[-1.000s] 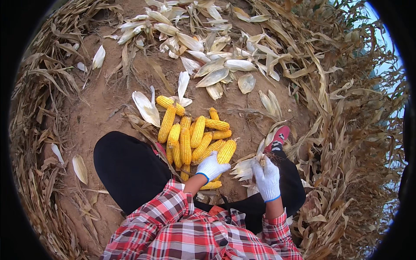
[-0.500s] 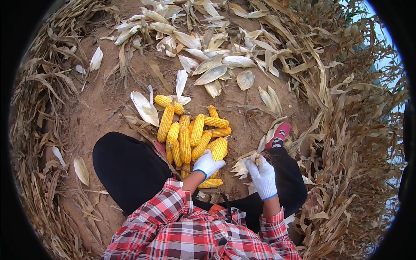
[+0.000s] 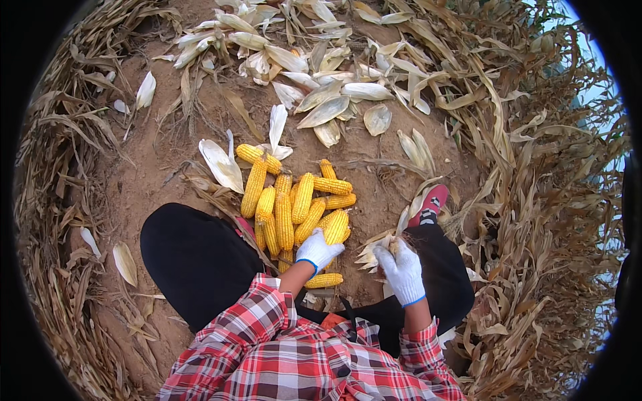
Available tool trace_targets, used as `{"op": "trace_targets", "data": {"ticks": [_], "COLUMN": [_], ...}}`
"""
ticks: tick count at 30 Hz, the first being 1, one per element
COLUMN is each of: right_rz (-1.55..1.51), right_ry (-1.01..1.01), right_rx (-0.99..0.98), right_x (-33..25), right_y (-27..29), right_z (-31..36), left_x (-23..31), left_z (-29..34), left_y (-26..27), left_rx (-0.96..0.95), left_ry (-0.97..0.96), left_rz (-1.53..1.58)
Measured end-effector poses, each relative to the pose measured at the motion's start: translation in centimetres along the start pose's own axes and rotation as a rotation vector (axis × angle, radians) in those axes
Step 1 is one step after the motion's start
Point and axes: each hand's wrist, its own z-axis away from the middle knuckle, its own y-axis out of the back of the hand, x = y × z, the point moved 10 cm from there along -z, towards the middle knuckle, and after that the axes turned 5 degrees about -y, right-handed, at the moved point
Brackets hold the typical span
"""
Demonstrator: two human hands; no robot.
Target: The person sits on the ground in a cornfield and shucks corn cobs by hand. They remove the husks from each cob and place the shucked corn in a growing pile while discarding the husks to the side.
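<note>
My left hand (image 3: 319, 250), in a white glove with a blue cuff, is closed around the lower part of a bare yellow corn cob (image 3: 336, 227). That cob lies over the near right side of a pile of husked corn cobs (image 3: 284, 217) between my legs. My right hand (image 3: 402, 271), gloved the same way, is closed on a bunch of pale dry corn husk (image 3: 372, 255) by my right shin. Brown silk threads show at its fingers. One more cob (image 3: 324, 281) lies just below my left hand.
Loose husks (image 3: 324, 113) are heaped on the bare soil (image 3: 150, 174) ahead. Dry corn stalks (image 3: 535, 220) crowd the right side, and more stalks (image 3: 57, 167) line the left. My bent left knee (image 3: 194, 260) and my red shoe (image 3: 433, 200) flank the pile.
The cob in my left hand has tilted more upright. My right hand keeps its grip on the husk, nearly in the same place.
</note>
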Motion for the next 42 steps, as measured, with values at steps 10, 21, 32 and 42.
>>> {"op": "trace_targets", "data": {"ticks": [10, 21, 32, 42], "right_rz": [-0.277, -1.421, -1.444, -0.299], "right_ry": [-0.11, -0.456, -0.423, -0.199], "right_rx": [-0.106, -0.385, -0.299, -0.045], "right_x": [1.3, 5.1, 2.8, 4.9], "right_y": [-1.4, -8.5, -6.6, -2.8], "right_z": [-0.2, -0.4, -0.6, -1.8], "left_x": [-0.8, 12.3, 6.9, 8.6], "left_z": [-0.3, 5.9, 2.3, 3.9], "left_y": [0.2, 1.5, 0.7, 3.2], "left_rx": [0.087, -0.047, -0.059, 0.136], "left_ry": [0.006, -0.626, -0.318, -0.473], "left_rz": [-0.055, 0.046, 0.793, 0.506]}}
